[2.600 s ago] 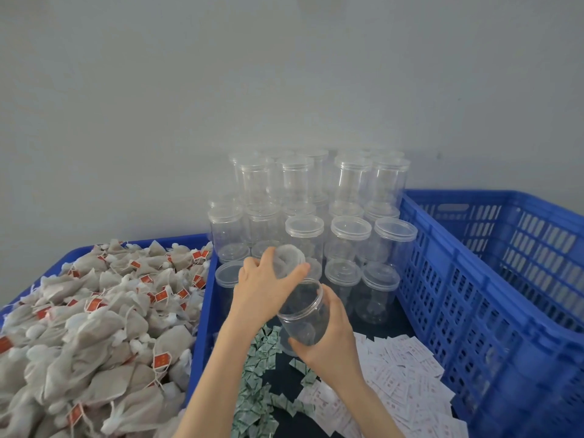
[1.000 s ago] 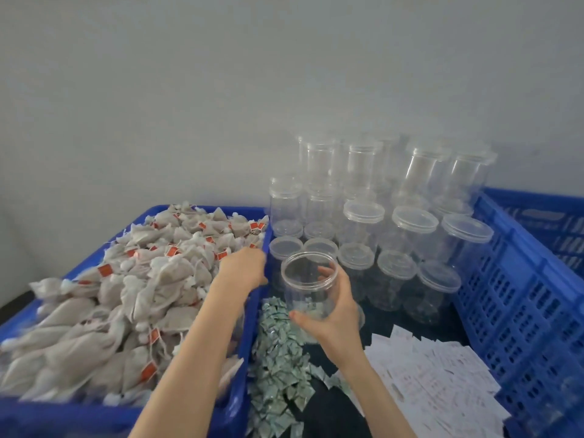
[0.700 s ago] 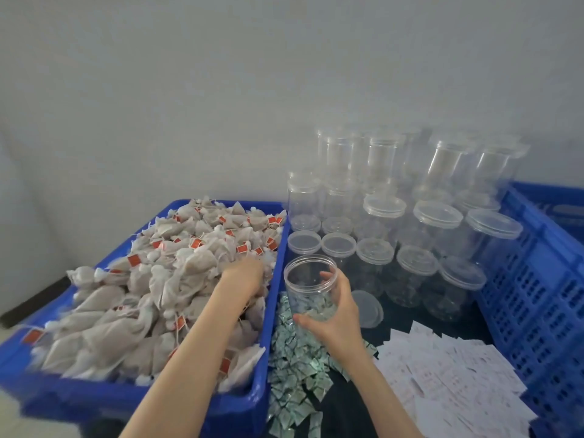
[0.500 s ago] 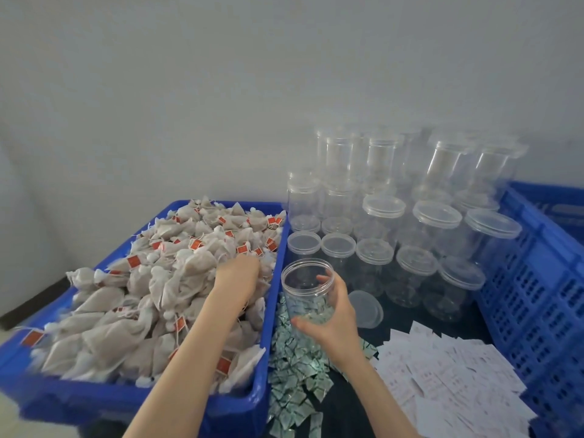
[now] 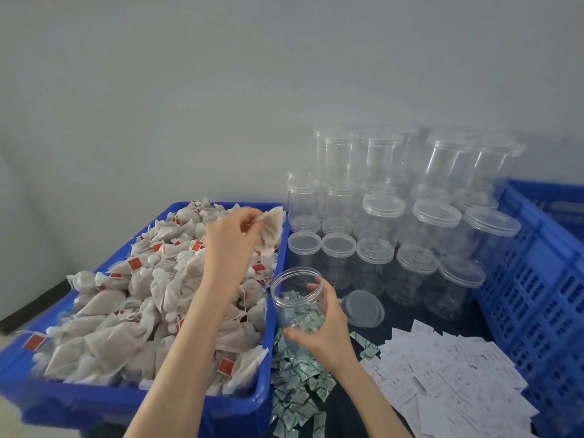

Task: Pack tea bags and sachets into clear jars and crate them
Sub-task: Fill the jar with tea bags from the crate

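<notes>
My left hand (image 5: 232, 245) pinches a beige tea bag (image 5: 271, 230) and holds it up above the heap of tea bags (image 5: 136, 298) in the blue bin (image 5: 94, 403). Just right of the bin, my right hand (image 5: 322, 330) grips an open clear jar (image 5: 295, 295), upright, its mouth facing up. The jar's lid (image 5: 363, 308) lies flat beside it on the dark surface. Green-and-white sachets (image 5: 294, 393) lie piled under and in front of the jar.
Several lidded clear jars (image 5: 410, 222) stand stacked behind the open one. White paper slips (image 5: 448, 377) are spread at the front right. A blue slotted crate (image 5: 537, 279) walls the right side. A pale wall stands behind everything.
My left hand has risen out of the heap with a tea bag and moved right toward the jar. The right hand and the jar have stayed in place.
</notes>
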Available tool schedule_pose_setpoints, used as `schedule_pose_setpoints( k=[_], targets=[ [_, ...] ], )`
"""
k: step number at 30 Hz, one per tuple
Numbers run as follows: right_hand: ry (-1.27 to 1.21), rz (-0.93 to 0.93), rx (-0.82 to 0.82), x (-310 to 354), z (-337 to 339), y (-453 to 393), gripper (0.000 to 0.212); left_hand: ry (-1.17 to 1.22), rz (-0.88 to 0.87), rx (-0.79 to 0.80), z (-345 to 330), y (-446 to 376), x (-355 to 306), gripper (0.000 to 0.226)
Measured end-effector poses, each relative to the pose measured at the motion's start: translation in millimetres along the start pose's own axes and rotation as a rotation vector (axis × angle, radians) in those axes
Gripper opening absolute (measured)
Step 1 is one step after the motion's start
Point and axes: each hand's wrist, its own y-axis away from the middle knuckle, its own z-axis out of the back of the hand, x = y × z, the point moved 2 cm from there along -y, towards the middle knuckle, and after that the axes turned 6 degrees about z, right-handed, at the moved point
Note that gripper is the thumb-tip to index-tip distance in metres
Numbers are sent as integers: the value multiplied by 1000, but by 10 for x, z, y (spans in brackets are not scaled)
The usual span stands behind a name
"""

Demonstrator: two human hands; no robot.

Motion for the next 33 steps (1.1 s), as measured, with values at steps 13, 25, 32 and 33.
schedule_pose_setpoints(
  k=[13, 25, 32, 33],
  targets=[
    [16, 10, -31, 21, -28, 3, 103, 227, -25, 151, -56, -3, -390, 15],
    [117, 105, -72, 161, 149, -59, 103, -250, -113, 752, -555, 335, -93, 17],
    [45, 94, -101, 192, 148, -36, 101, -258, -36, 401, -303, 171, -10, 14],
    [42, 86, -98, 186, 146, -36, 102, -340, 4, 282, -201, 144, 61, 15]
  ],
)
